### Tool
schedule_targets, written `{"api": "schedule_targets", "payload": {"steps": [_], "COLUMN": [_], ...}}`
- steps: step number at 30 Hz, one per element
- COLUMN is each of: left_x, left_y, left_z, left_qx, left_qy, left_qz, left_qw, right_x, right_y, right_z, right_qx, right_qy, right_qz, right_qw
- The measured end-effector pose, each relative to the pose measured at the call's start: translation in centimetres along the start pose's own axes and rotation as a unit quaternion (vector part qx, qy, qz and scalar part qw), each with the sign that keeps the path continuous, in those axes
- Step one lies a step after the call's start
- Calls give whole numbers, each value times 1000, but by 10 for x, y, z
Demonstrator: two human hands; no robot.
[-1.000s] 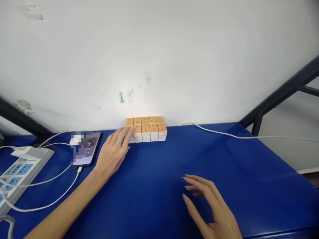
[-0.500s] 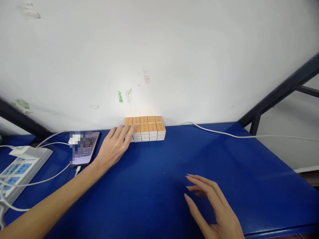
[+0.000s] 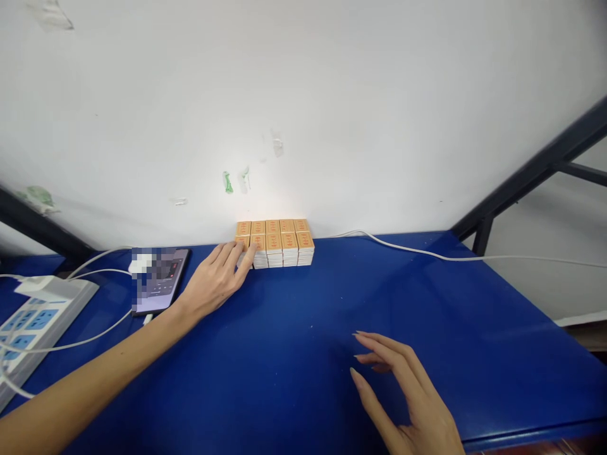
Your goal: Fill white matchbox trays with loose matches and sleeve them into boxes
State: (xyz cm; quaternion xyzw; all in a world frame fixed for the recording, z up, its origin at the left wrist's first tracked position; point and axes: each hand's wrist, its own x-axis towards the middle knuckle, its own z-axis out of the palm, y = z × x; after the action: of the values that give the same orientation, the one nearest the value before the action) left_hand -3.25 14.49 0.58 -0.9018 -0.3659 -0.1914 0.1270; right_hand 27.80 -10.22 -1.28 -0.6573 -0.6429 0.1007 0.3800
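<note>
Several small orange-topped boxes with red markings and white sides [image 3: 274, 242] stand stacked in two rows against the white wall. My left hand [image 3: 213, 280] reaches to the left end of the block, its fingers apart, with fingertips at the front left boxes; whether they press on them is hard to tell. Over the front right part of the blue table [image 3: 294, 379], my right hand [image 3: 403, 392] hovers with its fingers curved and apart, holding nothing.
A phone [image 3: 161, 281] with a cable lies left of my left hand. Further left is a white power strip [image 3: 71, 316] with cables. A white cable [image 3: 412, 253] runs along the wall on the right, near a dark metal frame [image 3: 531, 177].
My left hand has drawn back slightly from the box tops, its fingers lower at the left end. My right hand keeps its pose. The view has shifted very slightly.
</note>
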Motion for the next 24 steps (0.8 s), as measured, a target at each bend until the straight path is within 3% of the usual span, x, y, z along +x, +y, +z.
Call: {"api": "schedule_targets", "payload": {"steps": [5,9,14,18,19,21,24], "left_x": [-4,-19,-53,-80,-84,-89,-91], "left_y": [-3,3,41,94,108,130,149], "left_z": [-2,-14,-47,-67,-69,-70,-67], "left_qx": [-10,-7,1,-33,-79,-177,-275], "left_qy": [-7,5,66,116,113,108,106], "left_qz": [2,-1,-36,-179,-266,-368,-419], "left_qw": [1000,1000,997,976,954,906,859], "right_x": [0,-1,-3,-1,1,5,17], "right_y": [0,-1,-8,-19,-22,-28,-35], "right_z": [-1,0,7,17,20,24,26], "right_qx": [11,19,48,89,100,122,150], "right_qy": [0,-5,1,-6,-11,-29,-81], "right_qz": [-4,2,47,49,43,31,19], "right_qw": [1000,1000,998,995,994,992,985]}}
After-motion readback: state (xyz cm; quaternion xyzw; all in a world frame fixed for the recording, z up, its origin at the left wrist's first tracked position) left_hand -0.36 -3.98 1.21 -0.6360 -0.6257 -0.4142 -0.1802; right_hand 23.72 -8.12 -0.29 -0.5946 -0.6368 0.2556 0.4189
